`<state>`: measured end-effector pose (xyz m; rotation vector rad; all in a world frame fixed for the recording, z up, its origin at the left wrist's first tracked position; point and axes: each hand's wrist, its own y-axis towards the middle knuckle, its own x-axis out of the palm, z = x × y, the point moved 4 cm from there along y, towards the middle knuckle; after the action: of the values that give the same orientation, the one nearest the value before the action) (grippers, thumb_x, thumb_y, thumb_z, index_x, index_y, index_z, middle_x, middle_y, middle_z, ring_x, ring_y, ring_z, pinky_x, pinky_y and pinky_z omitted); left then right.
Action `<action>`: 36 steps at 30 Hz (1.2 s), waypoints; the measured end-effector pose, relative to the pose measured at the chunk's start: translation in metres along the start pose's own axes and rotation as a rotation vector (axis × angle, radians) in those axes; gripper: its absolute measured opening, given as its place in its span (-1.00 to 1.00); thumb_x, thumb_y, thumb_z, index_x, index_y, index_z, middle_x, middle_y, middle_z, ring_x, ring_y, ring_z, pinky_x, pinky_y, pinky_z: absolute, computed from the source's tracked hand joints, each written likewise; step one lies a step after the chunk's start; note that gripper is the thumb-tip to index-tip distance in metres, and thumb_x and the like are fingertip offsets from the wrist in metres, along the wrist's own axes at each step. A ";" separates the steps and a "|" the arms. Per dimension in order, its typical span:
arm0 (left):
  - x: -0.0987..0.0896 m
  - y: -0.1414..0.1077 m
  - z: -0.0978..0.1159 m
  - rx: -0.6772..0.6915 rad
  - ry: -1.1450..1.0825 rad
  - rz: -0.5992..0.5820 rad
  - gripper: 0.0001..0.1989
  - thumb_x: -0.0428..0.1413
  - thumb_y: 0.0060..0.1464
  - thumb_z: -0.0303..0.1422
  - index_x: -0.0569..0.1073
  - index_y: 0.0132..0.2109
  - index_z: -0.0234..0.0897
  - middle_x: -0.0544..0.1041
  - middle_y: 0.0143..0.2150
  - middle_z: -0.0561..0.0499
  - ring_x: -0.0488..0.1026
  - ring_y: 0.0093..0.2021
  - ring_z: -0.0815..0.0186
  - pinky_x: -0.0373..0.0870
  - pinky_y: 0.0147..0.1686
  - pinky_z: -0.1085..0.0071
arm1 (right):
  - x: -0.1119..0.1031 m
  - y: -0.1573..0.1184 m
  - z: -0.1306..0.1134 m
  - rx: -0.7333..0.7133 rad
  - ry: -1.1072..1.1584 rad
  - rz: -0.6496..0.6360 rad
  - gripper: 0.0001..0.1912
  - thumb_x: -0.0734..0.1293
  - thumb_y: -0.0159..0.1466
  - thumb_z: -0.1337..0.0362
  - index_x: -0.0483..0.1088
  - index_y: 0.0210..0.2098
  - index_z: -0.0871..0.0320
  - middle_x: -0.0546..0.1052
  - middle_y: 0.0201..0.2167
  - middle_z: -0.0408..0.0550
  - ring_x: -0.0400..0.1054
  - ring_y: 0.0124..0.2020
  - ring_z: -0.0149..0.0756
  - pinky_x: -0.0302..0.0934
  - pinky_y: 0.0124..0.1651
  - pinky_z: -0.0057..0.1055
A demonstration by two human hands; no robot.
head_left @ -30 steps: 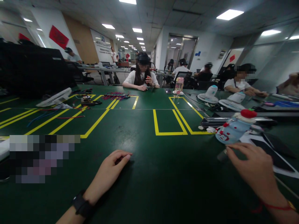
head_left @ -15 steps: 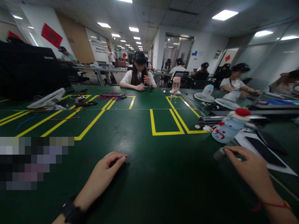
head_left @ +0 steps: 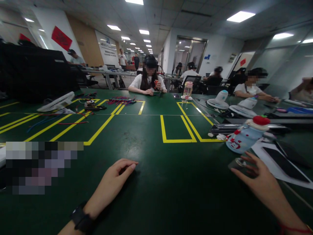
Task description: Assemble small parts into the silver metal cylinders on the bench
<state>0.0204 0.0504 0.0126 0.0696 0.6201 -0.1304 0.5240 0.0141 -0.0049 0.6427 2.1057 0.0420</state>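
Observation:
My left hand (head_left: pixel 117 178) rests on the green table (head_left: pixel 171 182), fingers loosely stretched out and the thumb close beside them. It holds nothing that I can see. At the right, my right hand (head_left: pixel 260 179) is open around a small grey cylinder (head_left: pixel 236 164) with a metallic end. The thumb is on the near side of it and the fingers are spread at its far right side. Whether the fingertips touch the cylinder I cannot tell. Just behind it stands a light blue bottle (head_left: pixel 245 137) with a red knitted top.
Beyond the bottle lie metal rails (head_left: pixel 227 128) and two white fans (head_left: pixel 217 101). A black tablet-like slab (head_left: pixel 285 163) lies on white paper at the right. Yellow tape (head_left: pixel 179 141) marks the table. Wires (head_left: pixel 122 100) lie farther left. A person (head_left: pixel 149 78) sits opposite.
My right hand has gone from a pinch at the cylinder's top to spread fingers around it. The whole view has shifted slightly; my left hand stays resting on the table.

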 end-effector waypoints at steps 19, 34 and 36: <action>0.001 -0.002 -0.020 -0.092 -0.300 0.205 -0.79 0.02 0.11 -0.15 0.31 -0.27 -0.19 0.33 -0.42 0.14 0.31 -0.40 0.34 0.25 -0.39 0.48 | 0.028 -0.023 -0.083 -0.259 0.112 0.113 -0.55 0.29 0.12 0.04 0.27 -0.07 0.14 0.39 -0.13 0.02 0.33 -0.16 -0.22 0.27 -0.09 -0.23; 0.030 -0.002 0.055 0.234 0.022 0.017 -0.80 0.02 0.14 -0.26 0.46 -0.10 -0.11 0.44 -0.14 0.03 0.38 -0.17 0.27 0.31 -0.16 0.35 | 0.129 -0.095 -0.225 -0.548 0.528 -0.522 -0.39 0.34 0.10 0.33 0.06 0.10 0.06 0.35 -0.05 -0.04 0.28 -0.08 -0.35 0.19 0.03 -0.30; 0.040 0.001 0.074 0.304 0.053 0.006 -0.81 0.06 0.12 -0.29 0.49 -0.13 -0.09 0.43 -0.12 0.03 0.36 -0.10 0.26 0.29 -0.09 0.32 | 0.133 -0.094 -0.219 -0.509 0.552 -0.544 -0.33 0.36 0.09 0.29 0.02 0.12 0.05 0.37 -0.05 -0.06 0.30 -0.09 -0.36 0.20 0.02 -0.30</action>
<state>0.0952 0.0398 0.0493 0.3696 0.6492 -0.2174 0.2524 0.0392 -0.0019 -0.2909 2.5843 0.4780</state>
